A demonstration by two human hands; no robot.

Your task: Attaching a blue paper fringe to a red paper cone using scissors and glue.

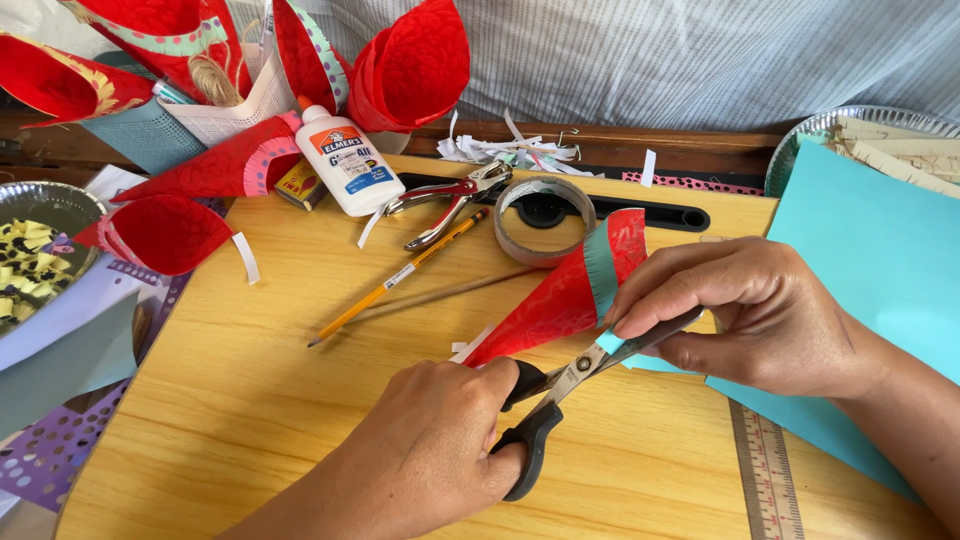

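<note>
Red paper cone lay over the worktop; our right hand pinched its teal band, our left hand gripped part-open scissors, trimming; next needed a steady snip.

I see bare desk open to the left of my left hand, and more along the near edge. Ahead, the pencil, tape roll, hole punch and glue bottle crowd the way. A ruler and blue paper cover the right.
</note>
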